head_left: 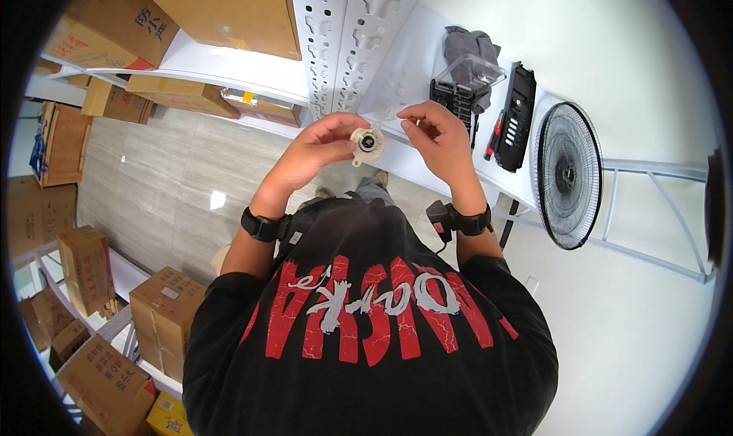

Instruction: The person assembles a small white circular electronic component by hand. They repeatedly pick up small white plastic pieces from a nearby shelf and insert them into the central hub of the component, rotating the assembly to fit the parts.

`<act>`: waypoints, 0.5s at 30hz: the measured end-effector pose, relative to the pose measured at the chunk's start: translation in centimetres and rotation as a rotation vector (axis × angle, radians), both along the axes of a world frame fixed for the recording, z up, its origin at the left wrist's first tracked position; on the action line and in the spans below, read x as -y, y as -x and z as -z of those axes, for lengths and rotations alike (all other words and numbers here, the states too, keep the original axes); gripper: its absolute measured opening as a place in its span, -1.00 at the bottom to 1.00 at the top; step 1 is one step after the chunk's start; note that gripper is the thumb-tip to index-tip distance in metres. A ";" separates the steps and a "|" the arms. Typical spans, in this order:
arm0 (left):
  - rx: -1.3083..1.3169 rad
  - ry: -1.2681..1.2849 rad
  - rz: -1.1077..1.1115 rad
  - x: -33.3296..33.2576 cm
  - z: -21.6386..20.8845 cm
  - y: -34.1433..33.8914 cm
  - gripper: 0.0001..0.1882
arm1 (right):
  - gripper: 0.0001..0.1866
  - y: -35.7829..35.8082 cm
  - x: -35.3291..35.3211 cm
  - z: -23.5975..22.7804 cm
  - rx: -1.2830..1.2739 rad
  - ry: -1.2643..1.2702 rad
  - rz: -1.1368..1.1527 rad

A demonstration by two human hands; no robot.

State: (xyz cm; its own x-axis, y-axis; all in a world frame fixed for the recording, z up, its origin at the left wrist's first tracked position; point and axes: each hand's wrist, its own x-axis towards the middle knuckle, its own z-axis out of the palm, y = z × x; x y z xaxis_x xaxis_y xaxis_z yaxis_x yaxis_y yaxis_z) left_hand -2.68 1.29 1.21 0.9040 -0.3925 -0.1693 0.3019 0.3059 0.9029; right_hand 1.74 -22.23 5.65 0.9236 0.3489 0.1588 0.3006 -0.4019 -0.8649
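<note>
Black shirt (374, 329), soft creased fabric with cracked red print, filled foreground. Left hand (324, 150) pinched cream plastic-looking part (369, 143), roundish, lugged, with dark ringed centre, between both hands. Right hand (439, 142) hovered just beside, fingers loosely curled; could not tell whether fingertips held anything. Beyond, on white table (408, 62), lay slotted black panel (516, 119). Round wire-caged fan (569, 175) stood rightward.

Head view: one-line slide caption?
Left hand holds a round cream part, right hand close beside it, a black fan grille farther right.
</note>
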 end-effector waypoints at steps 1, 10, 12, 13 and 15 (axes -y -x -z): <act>0.013 0.000 -0.018 -0.2 0.2 0.1 -0.65 | -0.87 0.0 0.2 0.2 0.008 -0.003 -0.005; -0.049 0.027 -0.090 -1.4 -0.1 0.1 -0.67 | -0.83 0.1 1.4 0.7 0.015 0.076 -0.053; 0.025 -0.020 -0.053 -1.0 0.3 0.1 -0.67 | -0.79 0.6 0.7 0.0 0.002 0.134 -0.132; 0.063 -0.042 -0.034 -0.8 0.5 0.1 -0.67 | -0.76 0.9 0.2 -0.2 -0.009 0.150 -0.168; 0.055 -0.034 0.000 -0.7 1.0 0.3 -0.66 | -0.71 1.4 -0.6 -0.2 -0.031 0.177 -0.224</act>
State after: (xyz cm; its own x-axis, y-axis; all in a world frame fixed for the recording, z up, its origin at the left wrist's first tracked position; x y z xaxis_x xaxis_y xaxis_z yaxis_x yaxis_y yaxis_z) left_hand -2.96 1.95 0.17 0.9124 -0.3872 -0.1323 0.2513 0.2751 0.9280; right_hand 0.33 -21.65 5.86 0.8241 0.5642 0.0503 0.3734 -0.4742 -0.7973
